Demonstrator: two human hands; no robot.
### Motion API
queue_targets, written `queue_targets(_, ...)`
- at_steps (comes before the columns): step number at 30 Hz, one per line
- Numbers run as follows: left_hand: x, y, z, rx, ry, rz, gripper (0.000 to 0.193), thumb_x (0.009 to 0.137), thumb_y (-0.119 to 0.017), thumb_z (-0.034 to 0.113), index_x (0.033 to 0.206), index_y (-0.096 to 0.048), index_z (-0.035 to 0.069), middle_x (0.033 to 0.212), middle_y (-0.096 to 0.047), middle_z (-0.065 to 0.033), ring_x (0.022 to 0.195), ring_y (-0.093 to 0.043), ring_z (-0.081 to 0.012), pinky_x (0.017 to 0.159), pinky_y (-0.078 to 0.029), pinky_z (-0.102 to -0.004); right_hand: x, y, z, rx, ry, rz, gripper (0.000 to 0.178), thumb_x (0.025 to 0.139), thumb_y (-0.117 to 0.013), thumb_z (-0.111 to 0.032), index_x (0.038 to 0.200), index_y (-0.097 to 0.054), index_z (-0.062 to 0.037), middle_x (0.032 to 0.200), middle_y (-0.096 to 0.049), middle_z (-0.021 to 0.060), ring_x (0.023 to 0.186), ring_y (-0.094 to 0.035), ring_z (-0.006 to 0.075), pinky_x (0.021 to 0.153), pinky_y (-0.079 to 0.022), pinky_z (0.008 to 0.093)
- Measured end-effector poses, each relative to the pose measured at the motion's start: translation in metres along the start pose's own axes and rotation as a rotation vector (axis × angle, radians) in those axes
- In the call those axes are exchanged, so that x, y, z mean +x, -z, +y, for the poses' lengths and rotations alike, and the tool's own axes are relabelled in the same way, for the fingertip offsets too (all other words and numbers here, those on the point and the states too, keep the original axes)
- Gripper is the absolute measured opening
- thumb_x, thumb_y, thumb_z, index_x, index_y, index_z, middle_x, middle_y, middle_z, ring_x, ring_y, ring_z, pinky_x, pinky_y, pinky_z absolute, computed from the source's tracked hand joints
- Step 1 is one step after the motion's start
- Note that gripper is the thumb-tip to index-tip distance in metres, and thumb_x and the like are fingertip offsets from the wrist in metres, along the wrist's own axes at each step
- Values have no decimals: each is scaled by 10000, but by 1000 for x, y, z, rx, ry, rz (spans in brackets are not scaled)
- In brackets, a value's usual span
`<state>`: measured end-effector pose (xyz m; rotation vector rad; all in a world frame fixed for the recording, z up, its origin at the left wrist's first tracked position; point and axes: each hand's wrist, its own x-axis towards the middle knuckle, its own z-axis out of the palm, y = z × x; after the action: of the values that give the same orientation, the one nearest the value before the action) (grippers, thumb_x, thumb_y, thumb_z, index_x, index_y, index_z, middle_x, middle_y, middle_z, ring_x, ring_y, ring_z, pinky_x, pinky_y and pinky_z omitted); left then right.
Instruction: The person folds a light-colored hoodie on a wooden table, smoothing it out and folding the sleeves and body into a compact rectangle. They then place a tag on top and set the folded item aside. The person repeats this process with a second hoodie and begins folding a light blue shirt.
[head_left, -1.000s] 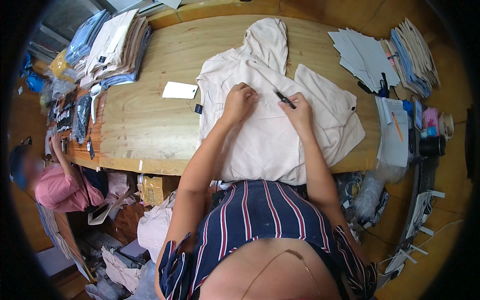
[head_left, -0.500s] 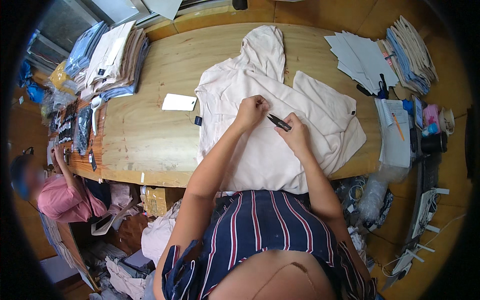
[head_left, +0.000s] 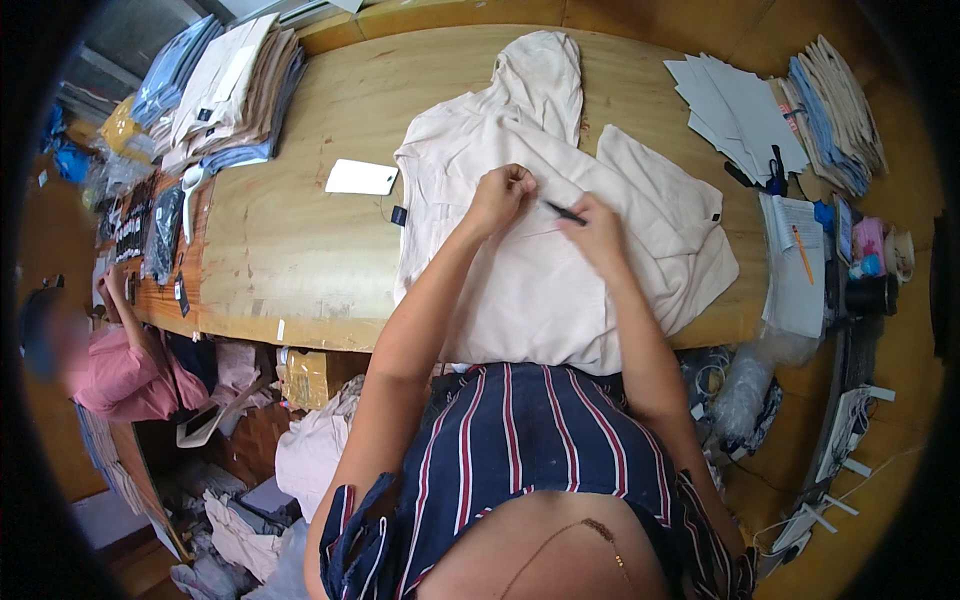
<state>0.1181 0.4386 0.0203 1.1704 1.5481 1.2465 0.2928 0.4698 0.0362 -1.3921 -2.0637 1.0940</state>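
Two hands are above the middle of a pale pink shirt [head_left: 540, 300], which lies spread on the worktop [head_left: 300, 250] and reaches its near edge. Fingers of the right hand [head_left: 598, 235] are closed around small black snips [head_left: 566, 213], whose long axis runs away and leftward; their tip is just beside the fingertips of the left hand [head_left: 500, 196], slightly right of them and nearer the person. Those left fingers are pinched together; whether they hold anything, I cannot tell.
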Motion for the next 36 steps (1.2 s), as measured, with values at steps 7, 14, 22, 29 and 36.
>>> queue_targets(7,-178,97,59,623,152,48,158,724,-602,118,794,-540,-9,738,-532,-111,706,-517,-184,660,-406,-275,-42,281,208,-390,-292,925,478,632,-689,-371,839,-556,39,792,-608,143,680,-574,230,641,-439,317)
queue_targets(14,-258,109,54,1018,254,204,191,715,-579,96,886,-590,13,876,-574,-174,845,-541,-316,736,-417,-340,-22,322,187,-884,129,904,451,650,-672,-320,964,-575,-11,962,-581,151,851,-554,270,753,-413,344)
queue_targets(22,-88,50,18,828,-133,372,143,678,-556,19,814,-600,11,776,-563,-144,764,-528,-305,671,-425,-353,28,-28,-28,155,565,-178,151,714,-570,-56,858,-600,-21,847,-592,116,766,-565,227,720,-435,294)
queue_targets(29,-94,55,24,962,-229,380,119,629,-582,37,743,-614,21,717,-528,-123,711,-479,-290,657,-414,-355,10,-69,-62,-277,658,-202,156,660,-627,-89,815,-617,-76,828,-523,36,840,-494,194,738,-408,307)
queue_targets(36,-88,40,16,882,-330,535,119,620,-620,76,731,-634,38,988,-515,-93,920,-432,-275,780,-369,-364,6,-45,-91,-455,682,-96,127,649,-637,-117,765,-601,-82,824,-546,16,838,-491,194,724,-361,323)
